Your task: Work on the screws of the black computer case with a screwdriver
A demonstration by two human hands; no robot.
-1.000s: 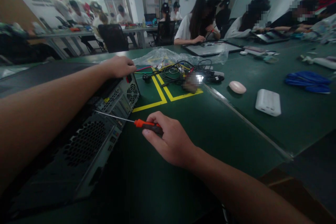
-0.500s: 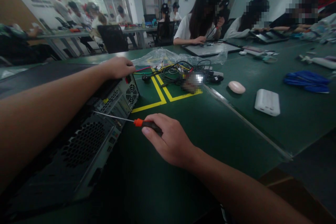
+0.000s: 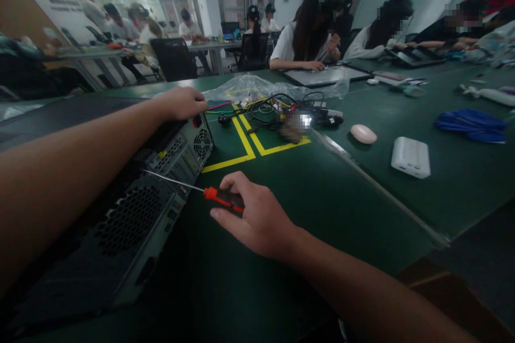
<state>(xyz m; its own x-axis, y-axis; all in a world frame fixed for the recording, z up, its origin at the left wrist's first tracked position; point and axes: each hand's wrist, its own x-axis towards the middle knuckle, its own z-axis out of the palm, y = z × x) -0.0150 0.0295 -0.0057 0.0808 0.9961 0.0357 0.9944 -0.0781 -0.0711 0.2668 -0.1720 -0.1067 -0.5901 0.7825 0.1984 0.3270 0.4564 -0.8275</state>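
A dark computer case (image 3: 131,217) lies at the left, its metal back panel with round vent holes turned toward me. My left hand (image 3: 185,103) grips the far upper corner of the case, fingers bent over the edge. In my right hand (image 3: 261,217) is a screwdriver (image 3: 225,198) with an orange and black handle. The thumb stands off the handle, while the index finger curls over it. The long thin shaft reaches left, and its tip meets the back panel near the upper edge; what it touches there is too dark to make out.
Beyond the case are tangled cables (image 3: 269,112), yellow tape lines (image 3: 229,163) and clear plastic film (image 3: 237,84). Rightward lie a pale oval object (image 3: 363,134), a white box-shaped device (image 3: 411,157) and a blue bundle (image 3: 470,124). A co-worker (image 3: 306,37) sits across the table.
My right thumb has come away from the screwdriver handle and dropped lower, so more of the handle shows. The handle end has tilted slightly downward. My left hand and the case have stayed put.
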